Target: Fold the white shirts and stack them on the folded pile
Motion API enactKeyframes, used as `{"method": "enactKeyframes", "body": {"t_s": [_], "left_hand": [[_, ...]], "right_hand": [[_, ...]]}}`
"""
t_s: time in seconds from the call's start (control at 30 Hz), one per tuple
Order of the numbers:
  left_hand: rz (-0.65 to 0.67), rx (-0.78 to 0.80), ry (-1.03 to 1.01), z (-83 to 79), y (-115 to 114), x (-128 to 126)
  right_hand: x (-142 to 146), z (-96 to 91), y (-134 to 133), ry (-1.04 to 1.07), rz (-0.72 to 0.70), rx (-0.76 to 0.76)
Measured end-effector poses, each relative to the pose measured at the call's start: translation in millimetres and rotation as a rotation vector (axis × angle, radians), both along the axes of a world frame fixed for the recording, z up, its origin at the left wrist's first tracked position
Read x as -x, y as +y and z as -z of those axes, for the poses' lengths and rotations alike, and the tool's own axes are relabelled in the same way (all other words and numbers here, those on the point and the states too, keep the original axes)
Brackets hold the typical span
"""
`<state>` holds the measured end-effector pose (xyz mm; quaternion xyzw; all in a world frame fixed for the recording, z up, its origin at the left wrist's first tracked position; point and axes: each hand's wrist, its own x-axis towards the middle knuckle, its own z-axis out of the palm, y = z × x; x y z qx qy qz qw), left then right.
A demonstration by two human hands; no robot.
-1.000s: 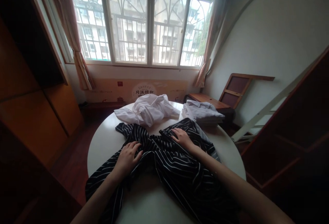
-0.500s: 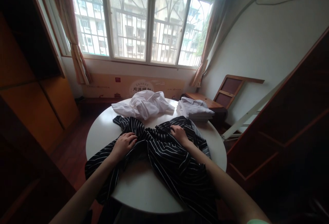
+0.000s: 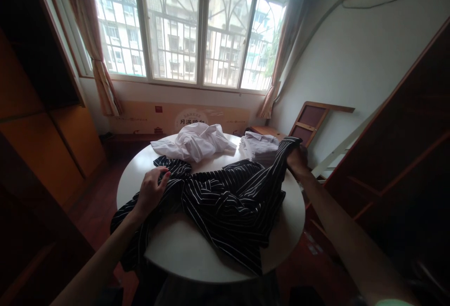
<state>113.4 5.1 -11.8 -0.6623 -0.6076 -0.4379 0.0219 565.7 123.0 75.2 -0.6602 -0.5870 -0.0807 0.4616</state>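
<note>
A black shirt with white stripes point(image 3: 225, 198) lies crumpled across a round white table point(image 3: 197, 259), part of it hanging over the near left edge. My right hand point(image 3: 298, 158) is closed on one end of it, perhaps a sleeve, and holds that part up at the table's right side. At the shirt's left part is my left hand point(image 3: 153, 191), its fingers curled and the thumb close to them; the cloth there seems to be pinched, though the grip is partly hidden.
A loose white garment point(image 3: 197, 142) lies at the table's far side. Beside it sits a stack of folded white clothes point(image 3: 258, 146), partly behind the raised cloth. A wooden frame point(image 3: 309, 121) leans at the right wall, and brown cabinets point(image 3: 59, 146) stand at left.
My right hand has moved right and up, lifting a striped end off the table and drawing the cloth out. My left hand has shifted slightly left and its fingers are more curled.
</note>
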Motion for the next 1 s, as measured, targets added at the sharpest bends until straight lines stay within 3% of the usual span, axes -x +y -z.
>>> {"method": "enactKeyframes", "body": {"t_s": [0.07,0.17,0.33,0.47,0.57,1.0], "left_hand": [[0.229,0.077,0.119,1.1,-6,-8],[0.426,0.245,0.317,13.8,-8,-20],[0.339,0.248,0.371,41.0,-2,-30],[0.342,0.191,0.357,45.2,-1,-31],[0.348,0.185,0.359,45.2,-1,-31],[0.340,0.151,0.363,48.1,-1,-29]], "right_hand": [[1,1.2,-10,-0.016,0.048,-0.069],[14,11.7,-23,-0.083,-0.120,-0.132],[39,55.4,-37,-0.253,-0.443,-0.009],[50,103.8,-44,-0.317,-0.548,0.183],[53,124.8,-49,-0.331,-0.558,0.257],[55,122.5,-54,-0.348,-0.538,0.258]]}}
